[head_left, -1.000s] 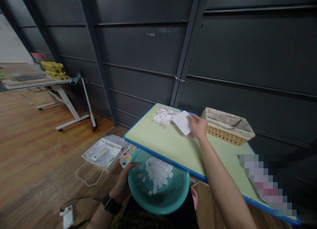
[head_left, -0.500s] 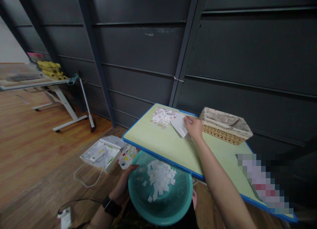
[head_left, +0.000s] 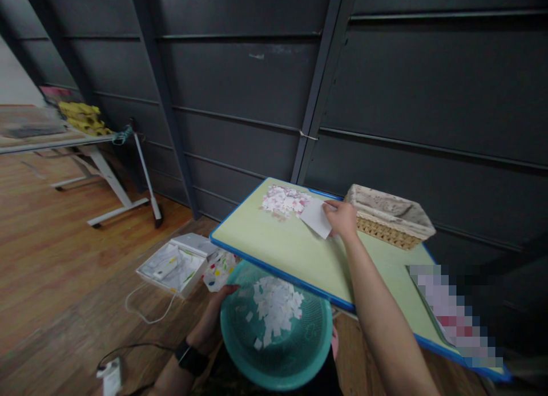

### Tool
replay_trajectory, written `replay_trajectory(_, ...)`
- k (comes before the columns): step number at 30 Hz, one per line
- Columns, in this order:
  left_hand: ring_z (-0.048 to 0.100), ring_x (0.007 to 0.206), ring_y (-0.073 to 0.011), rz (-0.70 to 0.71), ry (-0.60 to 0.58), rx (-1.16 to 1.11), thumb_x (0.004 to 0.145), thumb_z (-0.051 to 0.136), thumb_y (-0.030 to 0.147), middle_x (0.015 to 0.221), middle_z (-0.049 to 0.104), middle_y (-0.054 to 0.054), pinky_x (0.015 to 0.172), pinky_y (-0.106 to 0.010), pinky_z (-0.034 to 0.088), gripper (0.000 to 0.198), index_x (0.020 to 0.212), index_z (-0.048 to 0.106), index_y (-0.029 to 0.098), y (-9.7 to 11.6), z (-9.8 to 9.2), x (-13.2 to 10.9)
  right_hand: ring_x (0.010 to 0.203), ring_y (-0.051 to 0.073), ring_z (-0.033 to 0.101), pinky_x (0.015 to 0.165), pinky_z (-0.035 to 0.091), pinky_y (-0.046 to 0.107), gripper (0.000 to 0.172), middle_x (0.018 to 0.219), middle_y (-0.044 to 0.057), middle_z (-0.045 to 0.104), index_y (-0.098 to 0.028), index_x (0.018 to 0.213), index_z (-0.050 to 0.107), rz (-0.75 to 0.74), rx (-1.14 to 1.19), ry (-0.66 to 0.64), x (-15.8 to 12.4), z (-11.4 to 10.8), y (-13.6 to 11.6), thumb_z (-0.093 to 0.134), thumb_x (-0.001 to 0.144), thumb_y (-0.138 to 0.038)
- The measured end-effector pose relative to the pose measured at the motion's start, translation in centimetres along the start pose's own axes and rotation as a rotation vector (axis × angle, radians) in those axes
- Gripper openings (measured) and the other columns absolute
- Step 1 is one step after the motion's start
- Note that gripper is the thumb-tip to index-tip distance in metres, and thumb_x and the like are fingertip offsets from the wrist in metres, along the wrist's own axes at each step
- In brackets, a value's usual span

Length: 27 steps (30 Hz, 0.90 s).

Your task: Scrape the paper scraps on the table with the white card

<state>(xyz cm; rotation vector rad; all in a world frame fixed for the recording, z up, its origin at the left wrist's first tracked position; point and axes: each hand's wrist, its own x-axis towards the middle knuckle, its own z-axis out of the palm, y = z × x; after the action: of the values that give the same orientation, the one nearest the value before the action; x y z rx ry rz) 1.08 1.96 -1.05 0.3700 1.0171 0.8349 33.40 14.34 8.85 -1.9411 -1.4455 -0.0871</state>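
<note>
My right hand [head_left: 341, 218] pinches a white card [head_left: 317, 219] by its right side, tilted over the pale green tabletop [head_left: 257, 236]. Against the card's left edge lies a heap of small white and pinkish paper scraps [head_left: 283, 199]. My left hand [head_left: 218, 310], with a dark watch on the wrist, grips the left rim of a teal plastic colander [head_left: 295, 367]. The colander rests at my lap, its far rim beneath the table's blue edge. Inside it sits a pile of small white paper pieces [head_left: 276, 307].
A wicker basket [head_left: 389, 236] with a cloth liner stands at the table's back right. A pixelated flat item [head_left: 449, 316] lies at the right end. On the floor to the left are an open white box [head_left: 171, 267] and a power strip [head_left: 112, 376]. A dark panelled wall [head_left: 240, 88] rises behind.
My right hand and the card have shifted slightly right, along the near side of the scrap heap. My left hand keeps its hold on the colander. The view has moved a little.
</note>
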Motion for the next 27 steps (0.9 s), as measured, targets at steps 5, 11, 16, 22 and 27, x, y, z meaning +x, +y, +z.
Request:
replay_trajectory(5,0.067,0.051,-0.0153,0.023,-0.009,-0.007,0.078,0.062,0.028,0.060,0.074,-0.002,0.057,-0.027,0.057,0.014,0.079,0.065,0.014,0.0,-0.1,0.0,0.087,0.026,0.067,0.080,0.046,0.033,0.038,0.091,0.013,0.073,-0.014,0.102,0.074,0.036,-0.020,0.029,0.4,-0.4,0.7,0.049,0.080,-0.033)
replay_trajectory(11,0.066,0.051,-0.0148,0.049,-0.020,-0.003,0.079,0.062,0.025,0.059,0.074,-0.001,0.054,-0.025,0.055,0.011,0.078,0.065,0.015,0.0,-0.2,0.0,0.090,0.027,0.067,0.084,0.046,0.034,0.039,0.096,0.014,0.073,-0.014,0.104,0.073,-0.021,0.008,0.038,0.1,0.2,0.1,0.048,0.082,-0.035)
replay_trajectory(16,0.067,0.051,-0.0153,0.040,-0.045,-0.012,0.078,0.063,0.026,0.059,0.073,-0.001,0.055,-0.026,0.055,0.012,0.076,0.064,0.015,0.0,-0.1,0.0,0.087,0.026,0.067,0.080,0.047,0.033,0.038,0.094,0.014,0.073,-0.012,0.101,0.074,-0.024,0.083,0.004,0.0,0.5,-0.1,0.051,0.080,-0.034)
replay_trajectory(22,0.066,0.051,-0.0147,0.058,-0.061,-0.027,0.077,0.064,0.026,0.058,0.072,0.000,0.053,-0.025,0.054,0.011,0.077,0.064,0.015,-0.1,-0.2,0.0,0.088,0.027,0.067,0.080,0.047,0.034,0.040,0.095,0.015,0.073,-0.010,0.101,0.074,-0.001,0.096,0.003,0.2,0.6,0.3,0.050,0.080,-0.034)
replay_trajectory(27,0.065,0.049,-0.0133,0.052,-0.050,-0.034,0.076,0.066,0.026,0.056,0.072,0.001,0.052,-0.024,0.053,0.012,0.073,0.064,0.016,-0.2,-0.4,0.1,0.085,0.026,0.067,0.079,0.047,0.033,0.040,0.093,0.013,0.074,-0.011,0.099,0.074,0.012,0.183,-0.021,0.5,0.7,0.8,0.051,0.078,-0.037)
